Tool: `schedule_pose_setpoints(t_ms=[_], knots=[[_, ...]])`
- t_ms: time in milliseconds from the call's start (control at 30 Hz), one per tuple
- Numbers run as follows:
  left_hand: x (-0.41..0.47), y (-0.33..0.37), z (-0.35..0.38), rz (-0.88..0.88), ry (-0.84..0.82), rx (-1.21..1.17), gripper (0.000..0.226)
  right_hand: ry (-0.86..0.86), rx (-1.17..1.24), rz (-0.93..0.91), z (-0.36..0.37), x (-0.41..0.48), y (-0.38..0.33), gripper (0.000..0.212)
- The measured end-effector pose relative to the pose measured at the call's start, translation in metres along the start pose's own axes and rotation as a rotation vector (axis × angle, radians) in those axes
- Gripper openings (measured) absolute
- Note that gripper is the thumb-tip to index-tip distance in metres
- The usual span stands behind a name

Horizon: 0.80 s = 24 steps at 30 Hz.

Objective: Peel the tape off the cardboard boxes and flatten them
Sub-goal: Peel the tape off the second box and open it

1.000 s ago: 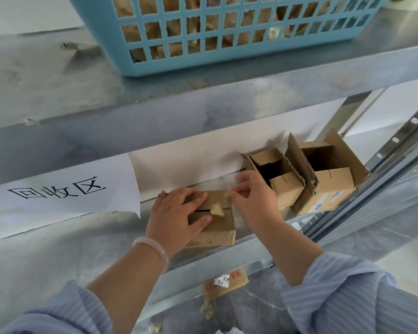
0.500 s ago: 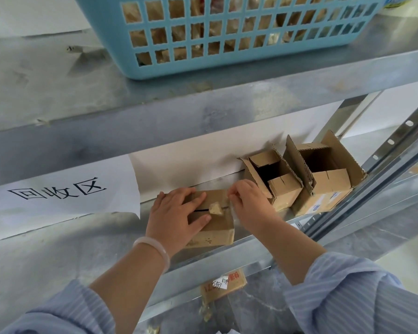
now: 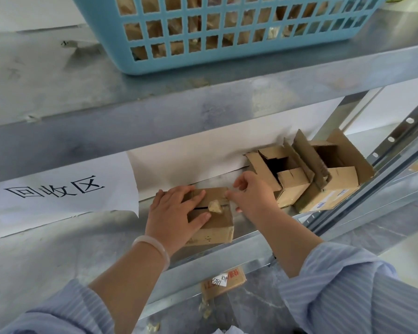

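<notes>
A small closed cardboard box (image 3: 217, 227) sits on the lower metal shelf (image 3: 246, 239) near its front edge. My left hand (image 3: 174, 215) lies flat on the box top, fingers spread, pressing it down. A crumpled bit of tape (image 3: 214, 207) sticks up at the top seam beside my left fingertips. My right hand (image 3: 251, 196) is at the box's right top edge, thumb and forefinger pinched on a clear strip of tape there. Two opened cardboard boxes (image 3: 282, 174) (image 3: 333, 169) stand to the right with flaps up.
A blue plastic basket (image 3: 227, 59) with tape and cardboard scraps stands on the upper shelf. A white paper sign (image 3: 58, 191) with black characters hangs at left. A flattened labelled box (image 3: 223, 282) and tape scraps lie on the floor below. A shelf upright (image 3: 396, 131) rises at right.
My right hand has shifted slightly left along the box's right edge and its fingers have pinched at the tape. My left hand and the box have stayed put.
</notes>
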<state>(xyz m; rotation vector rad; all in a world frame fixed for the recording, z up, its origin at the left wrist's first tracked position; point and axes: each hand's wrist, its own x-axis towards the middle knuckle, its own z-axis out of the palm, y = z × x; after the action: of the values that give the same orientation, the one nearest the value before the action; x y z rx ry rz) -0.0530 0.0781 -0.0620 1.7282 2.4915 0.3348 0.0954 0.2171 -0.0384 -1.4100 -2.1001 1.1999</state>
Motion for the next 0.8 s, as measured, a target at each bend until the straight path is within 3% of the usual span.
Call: schedule_pose_setpoints(t_ms=[100, 233, 367, 500, 667, 800], knots=[[0.001, 0.002, 0.001, -0.017, 0.025, -0.004, 0.074, -0.03, -0.024, 0.029, 0.004, -0.005, 0.006, 0.013], [0.005, 0.009, 0.004, -0.091, 0.075, -0.009, 0.078, -0.05, 0.146, 0.132, 0.016, -0.033, 0.028, 0.02], [0.005, 0.015, 0.007, -0.138, 0.083, 0.009, 0.075, -0.039, 0.231, 0.083, 0.023, -0.063, 0.041, 0.017], [0.005, 0.016, 0.009, -0.162, 0.074, 0.03, 0.061, 0.044, 0.145, 0.023, 0.025, -0.063, 0.044, 0.023], [0.005, 0.016, 0.01, -0.152, 0.097, 0.027, 0.074, 0.122, -0.04, -0.112, 0.019, -0.056, 0.045, 0.015], [0.005, 0.016, 0.009, -0.153, 0.092, 0.04, 0.057, 0.121, -0.171, -0.226, 0.019, -0.058, 0.043, 0.017]])
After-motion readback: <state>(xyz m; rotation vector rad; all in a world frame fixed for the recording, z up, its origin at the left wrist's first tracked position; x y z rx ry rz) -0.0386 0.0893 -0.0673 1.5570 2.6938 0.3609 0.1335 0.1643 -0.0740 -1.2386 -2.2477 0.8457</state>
